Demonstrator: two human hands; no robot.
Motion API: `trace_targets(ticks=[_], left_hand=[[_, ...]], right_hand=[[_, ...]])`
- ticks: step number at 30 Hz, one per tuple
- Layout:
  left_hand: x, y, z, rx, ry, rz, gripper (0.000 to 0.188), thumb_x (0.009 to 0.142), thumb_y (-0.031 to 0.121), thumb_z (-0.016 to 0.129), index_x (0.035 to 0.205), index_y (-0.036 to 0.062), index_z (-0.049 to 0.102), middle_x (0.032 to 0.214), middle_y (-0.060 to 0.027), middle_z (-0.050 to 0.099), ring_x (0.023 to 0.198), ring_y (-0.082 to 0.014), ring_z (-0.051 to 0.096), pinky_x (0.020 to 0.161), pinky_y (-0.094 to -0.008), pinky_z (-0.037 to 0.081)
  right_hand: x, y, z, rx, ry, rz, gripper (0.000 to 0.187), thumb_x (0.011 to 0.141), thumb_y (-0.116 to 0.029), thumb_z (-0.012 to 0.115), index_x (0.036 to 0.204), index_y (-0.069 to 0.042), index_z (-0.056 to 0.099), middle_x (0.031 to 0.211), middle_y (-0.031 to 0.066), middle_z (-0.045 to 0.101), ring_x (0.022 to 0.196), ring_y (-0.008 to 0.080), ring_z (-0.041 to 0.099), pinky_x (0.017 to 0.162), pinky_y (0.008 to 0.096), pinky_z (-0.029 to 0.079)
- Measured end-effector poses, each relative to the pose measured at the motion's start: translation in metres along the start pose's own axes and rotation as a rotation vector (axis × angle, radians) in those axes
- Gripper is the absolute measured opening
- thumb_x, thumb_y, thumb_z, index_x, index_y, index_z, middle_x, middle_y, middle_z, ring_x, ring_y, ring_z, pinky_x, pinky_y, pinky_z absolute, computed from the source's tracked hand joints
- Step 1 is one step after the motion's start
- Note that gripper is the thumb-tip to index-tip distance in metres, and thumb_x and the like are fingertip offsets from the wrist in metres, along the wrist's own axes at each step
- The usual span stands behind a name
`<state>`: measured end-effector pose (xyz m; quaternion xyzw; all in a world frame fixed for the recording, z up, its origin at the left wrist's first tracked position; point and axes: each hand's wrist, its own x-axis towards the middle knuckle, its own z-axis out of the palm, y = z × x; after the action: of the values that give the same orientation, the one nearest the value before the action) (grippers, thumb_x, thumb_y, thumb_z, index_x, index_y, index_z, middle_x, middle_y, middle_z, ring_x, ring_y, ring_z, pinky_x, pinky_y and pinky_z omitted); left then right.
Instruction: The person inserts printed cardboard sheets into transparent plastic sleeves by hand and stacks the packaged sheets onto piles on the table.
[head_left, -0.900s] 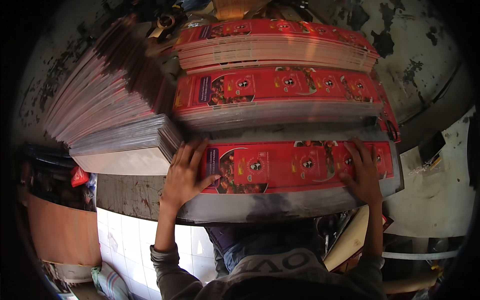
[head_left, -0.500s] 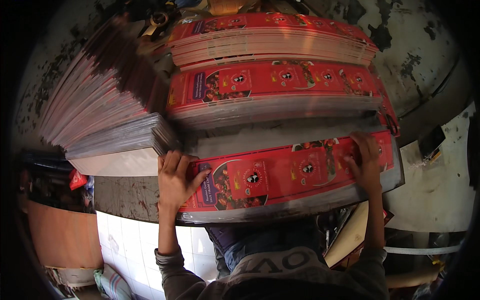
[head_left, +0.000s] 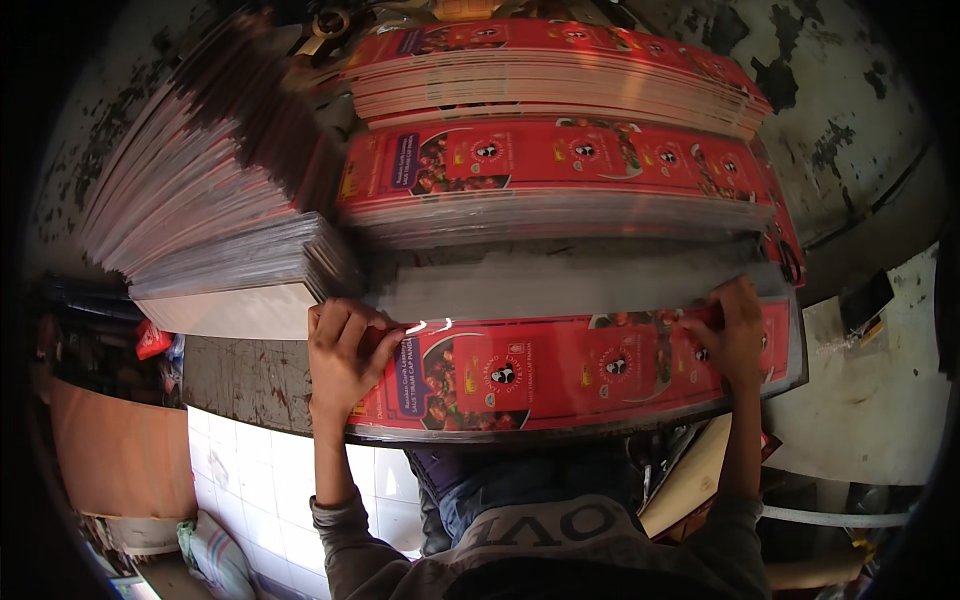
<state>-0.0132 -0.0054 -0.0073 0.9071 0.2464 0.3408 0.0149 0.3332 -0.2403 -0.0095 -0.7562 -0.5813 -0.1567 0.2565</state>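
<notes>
Worn workbench (head_left: 240,375), red printed sheet (head_left: 580,375) gripped at both ends, left hand (head_left: 345,355), right hand (head_left: 730,335)

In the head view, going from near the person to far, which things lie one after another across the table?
Near red printed stack under the left hand and right hand → bare grey strip of table → middle red stack → far red stack.

left hand (head_left: 342,358) covers the nine o'clock end of the red printed sheet (head_left: 570,372), right hand (head_left: 728,335) hides part of its three o'clock end. the sheet's far edge blurs into a grey smear. fanned stack (head_left: 200,190) at ten o'clock is blurred, and its upper end fades into the dark rim.
</notes>
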Motion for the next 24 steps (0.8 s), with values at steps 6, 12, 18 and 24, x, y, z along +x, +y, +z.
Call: trace_targets(ticks=[6, 12, 18, 24], left_hand=[[0.003, 0.001, -0.004, -0.117, -0.047, -0.024, 0.017, 0.068, 0.011, 0.068, 0.077, 0.0056, 0.054, 0.078, -0.0042, 0.052, 0.072, -0.0222, 0.049, 0.069, -0.0341, 0.035], [0.006, 0.003, -0.006, -0.048, -0.129, 0.012, 0.018, 0.071, 0.012, 0.065, 0.078, 0.0043, 0.05, 0.077, -0.0062, 0.051, 0.071, -0.025, 0.049, 0.068, -0.0339, 0.035], [0.004, 0.003, -0.006, -0.089, -0.079, -0.006, 0.017, 0.072, 0.007, 0.065, 0.078, 0.002, 0.049, 0.075, -0.009, 0.05, 0.066, -0.0277, 0.048, 0.062, -0.0378, 0.038], [0.023, 0.016, -0.03, -0.059, -0.001, 0.045, 0.019, 0.071, 0.002, 0.066, 0.076, 0.0001, 0.048, 0.069, -0.0104, 0.047, 0.064, -0.0279, 0.047, 0.055, -0.0381, 0.039]], right_hand=[[0.007, -0.008, -0.002, 0.024, 0.104, -0.026, 0.045, 0.057, -0.033, 0.076, 0.076, -0.003, 0.047, 0.071, 0.0088, 0.045, 0.069, 0.0283, 0.044, 0.062, 0.0385, 0.036], [0.005, -0.004, -0.001, 0.119, 0.02, 0.018, 0.042, 0.058, -0.027, 0.076, 0.073, -0.004, 0.044, 0.068, 0.0085, 0.043, 0.066, 0.0278, 0.043, 0.06, 0.0378, 0.034], [0.005, 0.001, 0.0, 0.124, 0.029, -0.026, 0.031, 0.066, -0.014, 0.071, 0.072, -0.003, 0.043, 0.065, 0.0098, 0.042, 0.061, 0.0295, 0.042, 0.057, 0.0379, 0.033], [0.013, 0.005, -0.022, -0.094, 0.204, -0.029, 0.018, 0.08, -0.012, 0.06, 0.074, -0.001, 0.046, 0.066, 0.0149, 0.045, 0.059, 0.032, 0.047, 0.053, 0.0399, 0.036]])
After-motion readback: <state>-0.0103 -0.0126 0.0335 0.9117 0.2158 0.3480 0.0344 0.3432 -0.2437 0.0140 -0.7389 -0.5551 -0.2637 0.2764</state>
